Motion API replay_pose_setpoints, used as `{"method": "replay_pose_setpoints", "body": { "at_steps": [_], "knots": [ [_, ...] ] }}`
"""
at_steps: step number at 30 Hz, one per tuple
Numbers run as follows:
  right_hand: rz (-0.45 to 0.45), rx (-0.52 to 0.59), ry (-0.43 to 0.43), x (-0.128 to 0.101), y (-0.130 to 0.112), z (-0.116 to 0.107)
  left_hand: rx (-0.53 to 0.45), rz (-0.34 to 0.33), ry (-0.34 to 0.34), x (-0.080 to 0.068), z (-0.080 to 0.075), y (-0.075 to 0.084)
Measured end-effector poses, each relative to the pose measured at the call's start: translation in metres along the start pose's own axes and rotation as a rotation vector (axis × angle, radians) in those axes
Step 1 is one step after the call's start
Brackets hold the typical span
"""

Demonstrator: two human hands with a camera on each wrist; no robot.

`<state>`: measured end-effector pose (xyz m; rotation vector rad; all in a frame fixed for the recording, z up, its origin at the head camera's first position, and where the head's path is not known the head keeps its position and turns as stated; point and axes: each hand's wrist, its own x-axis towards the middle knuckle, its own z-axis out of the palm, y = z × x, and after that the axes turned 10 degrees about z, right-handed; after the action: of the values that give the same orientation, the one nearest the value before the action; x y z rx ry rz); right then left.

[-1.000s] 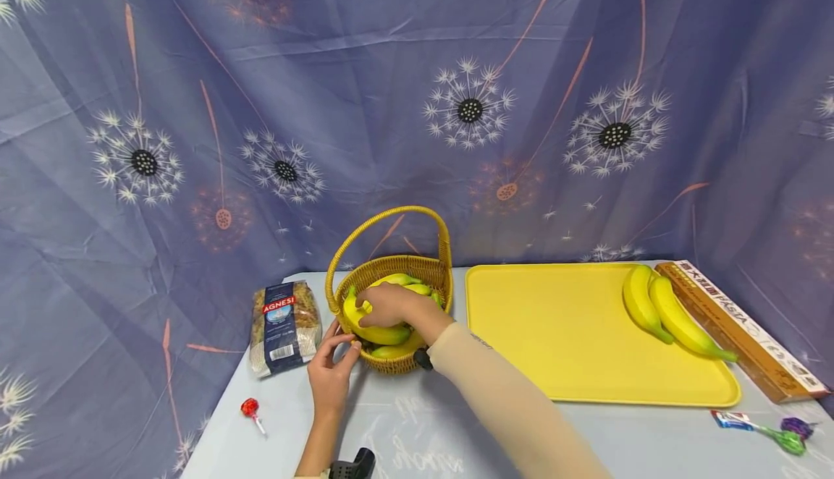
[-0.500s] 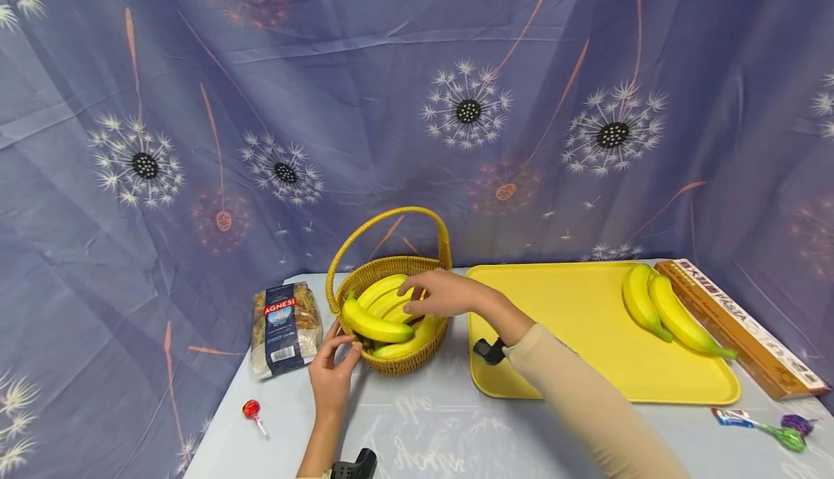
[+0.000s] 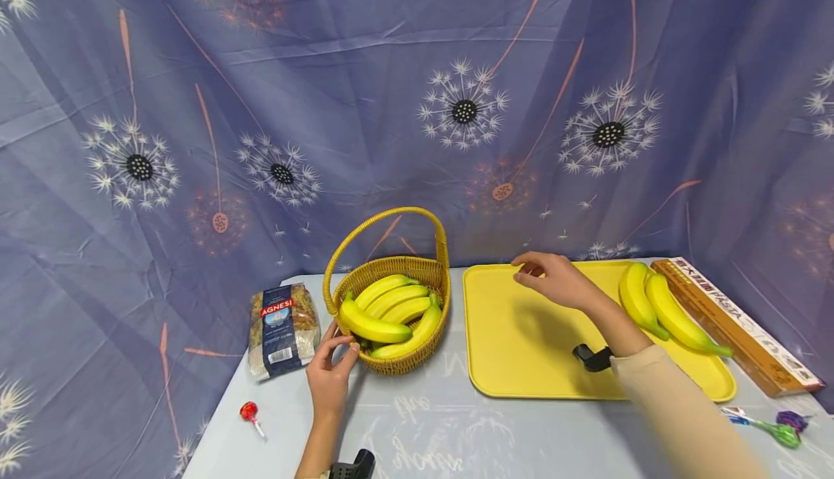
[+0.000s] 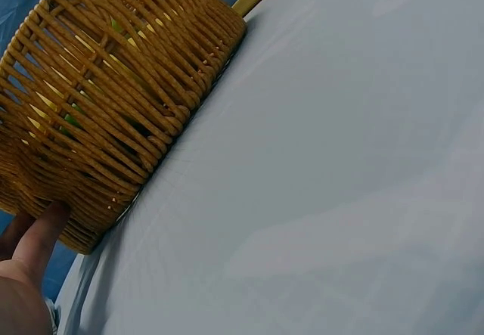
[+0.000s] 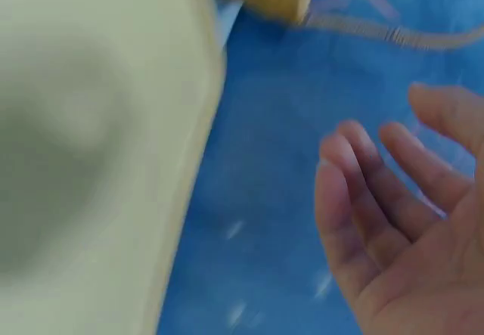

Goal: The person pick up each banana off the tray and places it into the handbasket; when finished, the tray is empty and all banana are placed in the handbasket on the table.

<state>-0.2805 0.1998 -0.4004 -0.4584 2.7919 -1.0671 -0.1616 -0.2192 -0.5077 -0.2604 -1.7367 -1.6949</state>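
Note:
The wicker basket (image 3: 397,365) with a tall arched handle holds several yellow bananas (image 3: 374,323). At its front left, my left hand (image 3: 331,378) grips the side near the rim with bent fingers and thumb. The left wrist view shows a fingertip against the woven outer wall (image 4: 113,116), with part of the hand cut off. My right hand (image 3: 554,278) hangs above the yellow tray (image 3: 502,349), its fingers loosely bent around nothing. In the right wrist view the palm and fingers (image 5: 336,199) are bare. Two more bananas (image 3: 680,316) lie at the tray's right end.
An AGNESI pasta bag (image 3: 281,331) stands left of the basket, with a red lollipop (image 3: 249,412) in front. A long pasta box (image 3: 736,327) lies along the tray's right side. More lollipops (image 3: 785,432) lie at the front right. A patterned cloth (image 3: 391,139) hangs behind.
My right hand has left the bananas in the basket and moved right over the tray, holding nothing. The left hand has stayed at the basket's side.

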Motion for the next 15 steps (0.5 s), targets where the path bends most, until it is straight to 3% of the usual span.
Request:
{"method": "replay_pose_setpoints", "body": {
  "at_steps": [9, 15],
  "knots": [
    [0.204, -0.268, 0.168, -0.027, 0.084, -0.056, 0.002, 0.004, 0.007, -0.001, 0.002, 0.003],
    [0.348, -0.321, 0.220, -0.038, 0.121, -0.065, -0.019, 0.011, 0.013, -0.002, -0.001, -0.006]
  ]
}}
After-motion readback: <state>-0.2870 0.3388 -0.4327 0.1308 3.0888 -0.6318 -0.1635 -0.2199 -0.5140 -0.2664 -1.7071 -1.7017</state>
